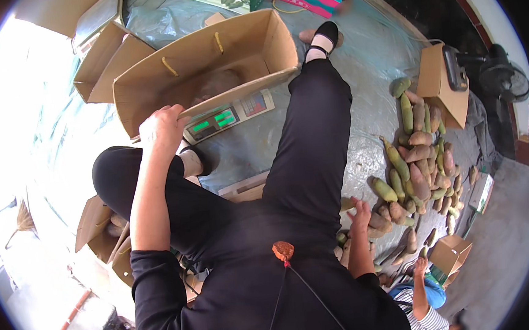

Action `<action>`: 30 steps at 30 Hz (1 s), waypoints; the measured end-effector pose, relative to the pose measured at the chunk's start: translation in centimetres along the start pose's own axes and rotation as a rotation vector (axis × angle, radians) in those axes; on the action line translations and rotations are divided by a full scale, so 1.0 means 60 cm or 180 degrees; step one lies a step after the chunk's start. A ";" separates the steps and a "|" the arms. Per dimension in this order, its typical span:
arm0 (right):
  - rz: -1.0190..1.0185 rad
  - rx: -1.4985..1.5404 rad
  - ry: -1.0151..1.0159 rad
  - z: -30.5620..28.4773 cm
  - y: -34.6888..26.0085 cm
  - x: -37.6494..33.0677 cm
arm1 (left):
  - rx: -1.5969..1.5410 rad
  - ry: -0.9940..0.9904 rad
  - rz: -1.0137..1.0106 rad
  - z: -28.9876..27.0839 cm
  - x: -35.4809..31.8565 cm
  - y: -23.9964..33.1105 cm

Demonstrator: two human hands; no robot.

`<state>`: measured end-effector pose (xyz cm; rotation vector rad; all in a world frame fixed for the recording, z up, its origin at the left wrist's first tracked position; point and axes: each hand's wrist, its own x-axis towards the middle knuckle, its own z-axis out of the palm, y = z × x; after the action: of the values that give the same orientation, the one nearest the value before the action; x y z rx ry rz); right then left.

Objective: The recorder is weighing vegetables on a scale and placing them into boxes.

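Observation:
My left hand grips the near rim of a large open cardboard box. The box rests on a flat weighing scale with green lit displays. A few brownish tubers lie dimly inside the box. My right hand reaches down past my knee, fingers spread, over the near edge of a pile of long purple and green tubers on the floor. It holds nothing. My black-clad legs stretch between the two hands.
Another person in a striped top crouches at lower right, a hand near a small cardboard box. More open boxes stand at top left and by my left leg. A fan is far right.

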<state>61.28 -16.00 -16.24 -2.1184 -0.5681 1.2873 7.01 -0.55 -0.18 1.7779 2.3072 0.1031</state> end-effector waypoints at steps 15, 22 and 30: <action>-0.3528 0.1378 -0.1985 0.237 -0.681 -0.145 | -0.0013 0.0060 -0.0033 0.002 0.001 0.002; -0.2117 0.1184 -0.3128 0.538 -0.665 -0.193 | -0.0022 -0.0097 -0.0047 0.003 0.009 -0.006; -0.0682 0.0526 -0.2934 0.731 -0.562 -0.189 | -0.0059 0.0070 0.0081 0.003 0.006 -0.003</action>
<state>15.14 13.24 -1.87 -1.1960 -0.9750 2.0605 6.77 -0.28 -0.42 1.8062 2.2916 0.1487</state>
